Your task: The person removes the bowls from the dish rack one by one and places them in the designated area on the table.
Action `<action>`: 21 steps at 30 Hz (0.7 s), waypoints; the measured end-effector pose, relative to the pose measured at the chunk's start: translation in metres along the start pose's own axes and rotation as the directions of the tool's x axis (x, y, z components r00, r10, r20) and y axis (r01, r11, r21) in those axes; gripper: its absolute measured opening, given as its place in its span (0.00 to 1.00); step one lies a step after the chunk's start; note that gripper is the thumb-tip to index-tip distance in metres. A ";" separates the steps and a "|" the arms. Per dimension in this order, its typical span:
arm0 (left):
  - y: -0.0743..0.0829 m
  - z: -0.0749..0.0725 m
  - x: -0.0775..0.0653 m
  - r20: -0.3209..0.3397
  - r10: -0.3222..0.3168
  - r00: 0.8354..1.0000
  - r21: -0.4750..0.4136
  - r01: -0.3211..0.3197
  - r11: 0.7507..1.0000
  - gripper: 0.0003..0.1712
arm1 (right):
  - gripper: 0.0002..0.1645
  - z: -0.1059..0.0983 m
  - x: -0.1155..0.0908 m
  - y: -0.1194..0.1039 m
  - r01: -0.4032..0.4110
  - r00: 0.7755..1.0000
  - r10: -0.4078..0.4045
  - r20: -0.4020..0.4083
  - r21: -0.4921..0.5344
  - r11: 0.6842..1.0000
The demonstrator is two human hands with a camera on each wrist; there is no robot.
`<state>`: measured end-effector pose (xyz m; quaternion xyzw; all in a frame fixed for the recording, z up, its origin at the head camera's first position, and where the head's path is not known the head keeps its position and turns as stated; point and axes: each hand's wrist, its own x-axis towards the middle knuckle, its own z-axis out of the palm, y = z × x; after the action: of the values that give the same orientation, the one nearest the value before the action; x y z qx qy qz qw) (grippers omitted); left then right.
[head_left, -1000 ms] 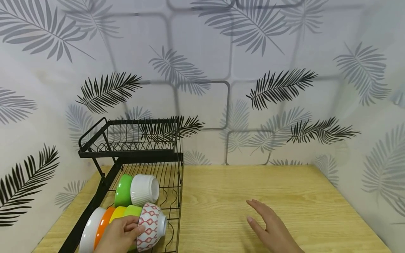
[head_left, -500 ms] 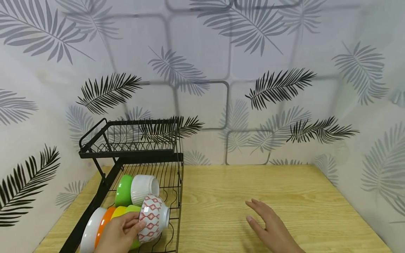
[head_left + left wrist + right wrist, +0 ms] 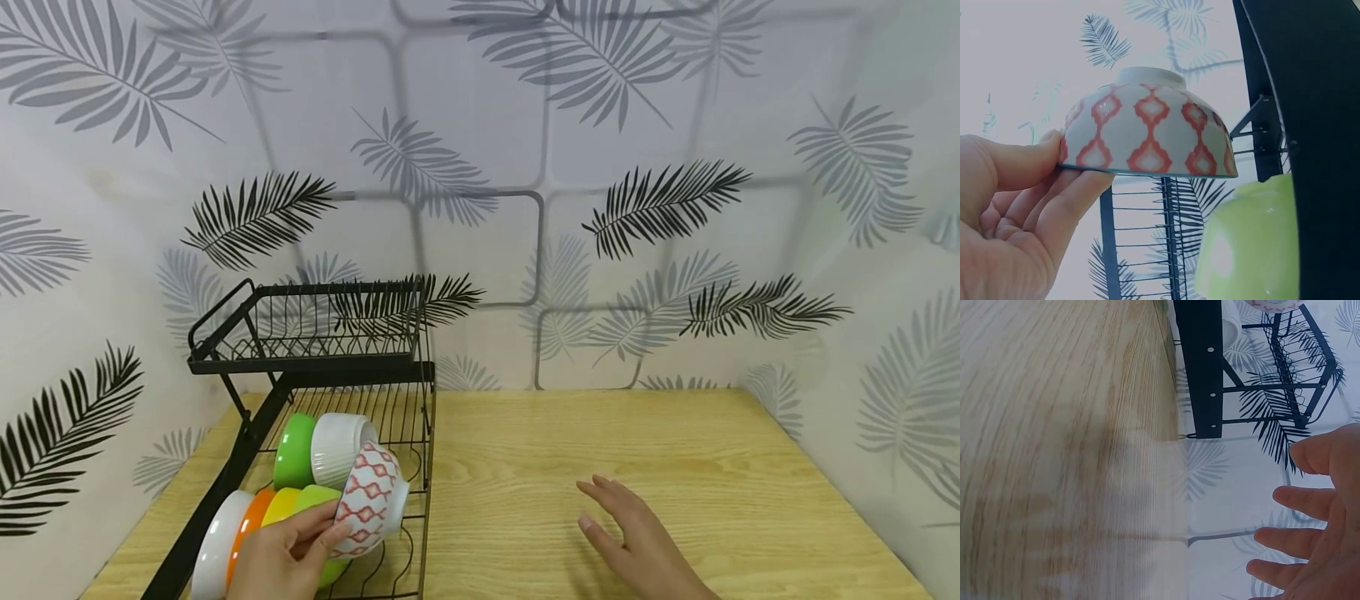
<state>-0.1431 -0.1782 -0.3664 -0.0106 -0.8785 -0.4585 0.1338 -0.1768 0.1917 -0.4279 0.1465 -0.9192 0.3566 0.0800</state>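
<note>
My left hand (image 3: 281, 554) pinches the rim of a white bowl with a red diamond pattern (image 3: 369, 498), thumb on its outside and fingers inside the rim. The bowl is tilted on its side, its foot toward the right, above the black dish rack (image 3: 408, 575). In the left wrist view the patterned bowl (image 3: 1150, 134) appears apart from a light green bowl (image 3: 1250, 244). Over the wooden table, right of the rack, hovers my right hand (image 3: 637, 537) with fingers spread and nothing held.
Orange (image 3: 246, 533), yellow (image 3: 281, 505) and large white (image 3: 217, 546) bowls stand on edge in the front row. Behind them are a green bowl (image 3: 294, 450) and a ribbed white bowl (image 3: 337, 450). An upper rack shelf (image 3: 300, 365) rises at the back, before the leaf-patterned wall.
My left hand has lifted the patterned bowl up and slightly right, away from the light green bowl, tilting it more. The right hand has barely moved.
</note>
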 end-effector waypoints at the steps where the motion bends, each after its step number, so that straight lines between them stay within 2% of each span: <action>1: 0.001 0.000 -0.001 -0.006 0.005 1.000 0.004 -0.005 1.000 0.16 | 0.28 0.000 0.000 0.000 -0.002 1.000 0.002 0.003 0.001 1.000; 6: 0.006 0.002 -0.006 -0.037 0.032 0.999 0.015 -0.032 0.999 0.16 | 0.29 0.000 0.000 -0.002 -0.010 1.000 0.010 0.016 0.007 1.000; 9: 0.008 0.005 -0.009 -0.067 0.087 0.994 0.020 -0.085 0.996 0.15 | 0.30 0.000 -0.001 -0.002 -0.013 1.000 0.013 0.014 0.012 1.000; 11: 0.010 0.007 -0.011 -0.092 0.144 0.985 0.024 -0.143 0.989 0.14 | 0.31 0.001 -0.001 -0.003 -0.014 1.000 0.014 0.008 0.017 1.000; 14: 0.012 0.011 -0.014 -0.141 0.272 0.952 0.039 -0.269 0.962 0.13 | 0.32 0.002 -0.002 -0.003 -0.025 1.000 0.025 0.004 0.026 0.999; 16: 0.013 0.013 -0.015 -0.165 0.359 0.919 0.056 -0.355 0.933 0.14 | 0.33 0.003 -0.002 -0.003 -0.031 0.999 0.031 0.006 0.030 0.999; 19: 0.013 0.016 -0.016 -0.177 0.483 0.858 0.097 -0.473 0.876 0.17 | 0.34 0.003 -0.003 -0.003 -0.033 0.999 0.032 0.011 0.032 0.999; 21: 0.015 0.019 -0.016 -0.167 0.527 0.833 0.108 -0.516 0.850 0.18 | 0.34 0.003 -0.004 -0.003 -0.029 0.999 0.029 0.014 0.029 0.999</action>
<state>-0.1295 -0.1530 -0.3687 -0.2020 -0.8383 -0.3776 0.3375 -0.1723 0.1882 -0.4291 0.1367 -0.9164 0.3702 0.0666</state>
